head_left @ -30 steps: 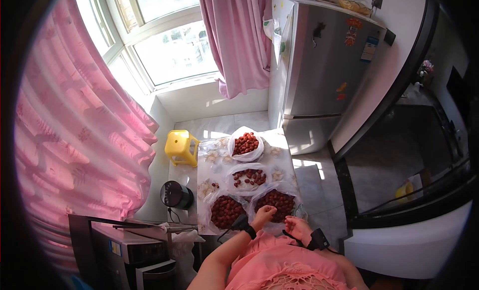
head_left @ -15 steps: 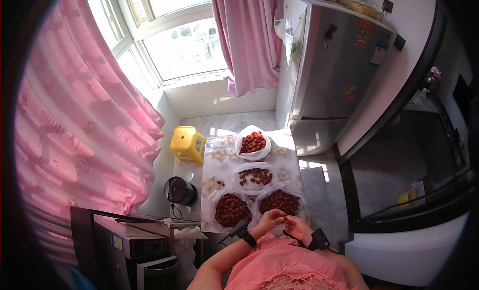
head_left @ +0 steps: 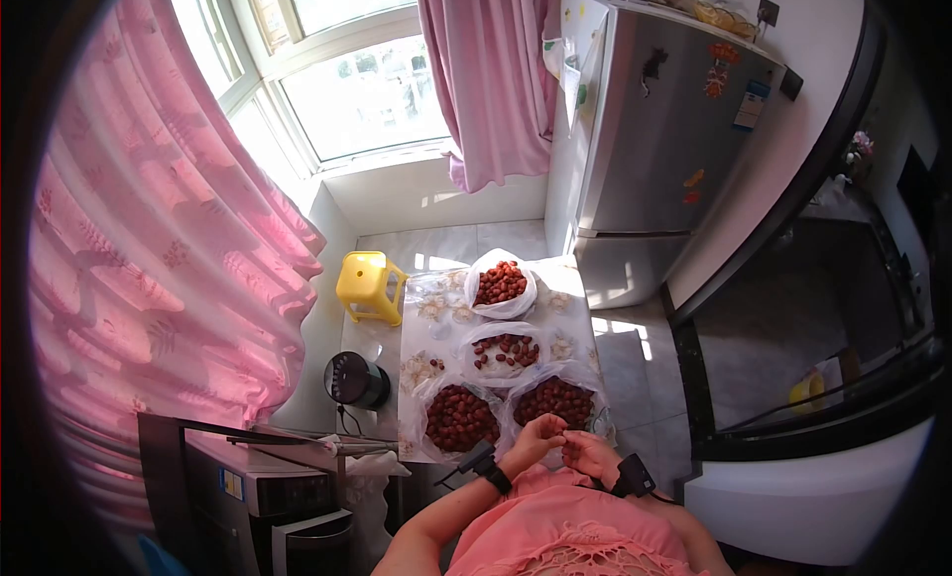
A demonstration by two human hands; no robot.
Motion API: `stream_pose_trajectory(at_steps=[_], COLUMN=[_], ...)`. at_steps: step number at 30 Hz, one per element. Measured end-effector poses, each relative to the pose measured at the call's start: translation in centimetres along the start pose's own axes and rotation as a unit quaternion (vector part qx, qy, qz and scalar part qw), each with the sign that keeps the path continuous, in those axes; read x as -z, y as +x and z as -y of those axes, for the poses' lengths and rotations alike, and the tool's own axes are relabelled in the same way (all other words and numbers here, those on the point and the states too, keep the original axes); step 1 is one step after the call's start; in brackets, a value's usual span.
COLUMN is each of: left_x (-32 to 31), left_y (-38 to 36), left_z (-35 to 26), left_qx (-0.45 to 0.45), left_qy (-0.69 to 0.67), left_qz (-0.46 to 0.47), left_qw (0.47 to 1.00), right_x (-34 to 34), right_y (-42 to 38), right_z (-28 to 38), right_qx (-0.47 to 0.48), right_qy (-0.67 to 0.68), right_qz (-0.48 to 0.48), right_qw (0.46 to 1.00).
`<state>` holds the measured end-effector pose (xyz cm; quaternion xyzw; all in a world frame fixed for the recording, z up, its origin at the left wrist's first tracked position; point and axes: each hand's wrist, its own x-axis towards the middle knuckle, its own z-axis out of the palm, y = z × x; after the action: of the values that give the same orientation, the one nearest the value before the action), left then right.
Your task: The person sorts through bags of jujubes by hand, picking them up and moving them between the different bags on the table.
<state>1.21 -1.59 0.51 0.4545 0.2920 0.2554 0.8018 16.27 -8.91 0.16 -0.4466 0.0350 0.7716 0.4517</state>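
My left hand [head_left: 536,443] and my right hand [head_left: 592,456] meet over the near edge of the table, fingertips pinched close together. Whatever is between the fingers is too small to make out. Just beyond them lies an open plastic bag of dark red dates [head_left: 551,402], partly covered by my left hand. To its left is another bag full of red dates [head_left: 460,417]. A white bag with fewer, scattered dates [head_left: 507,352] sits behind these two. Farthest back, a white bag holds brighter red dates [head_left: 501,283].
A few loose dates [head_left: 436,364] lie on the flowered tablecloth [head_left: 426,323]. A yellow stool [head_left: 371,284] and a dark round bin-like container [head_left: 357,380] stand left of the table. The fridge [head_left: 674,120] is at the back right, and pink curtains [head_left: 169,229] hang on the left.
My right hand has shifted slightly left, and both hands stay pinched together at the same spot. The view has moved a little; bags and dates look unchanged.
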Motion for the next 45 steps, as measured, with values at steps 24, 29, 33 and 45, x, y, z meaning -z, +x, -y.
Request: stream_pose_trajectory(at_steps=[24,29,33,45], left_x=[0.7,0.6,0.0,1.4], left_y=[-0.9,-0.7,-0.9,-0.5], left_z=[-0.3,-0.2,-1.6,0.6], left_qx=[0.055,0.014,0.02,0.077], left_qy=[0.067,0.042,0.043,0.035], left_qz=[-0.029,-0.036,-0.042,-0.01], left_qw=[0.996,0.998,0.998,0.996], right_x=[-0.1,-0.2,-0.1,0.4], right_y=[-0.1,-0.2,-0.1,0.0], right_z=[0.1,0.2,0.1,0.2], right_qx=[0.011,-0.02,0.005,0.009], right_qy=[0.004,0.025,0.014,0.034], right_qz=[-0.019,-0.033,-0.018,-0.029], right_qw=[1.0,0.999,1.0,0.999])
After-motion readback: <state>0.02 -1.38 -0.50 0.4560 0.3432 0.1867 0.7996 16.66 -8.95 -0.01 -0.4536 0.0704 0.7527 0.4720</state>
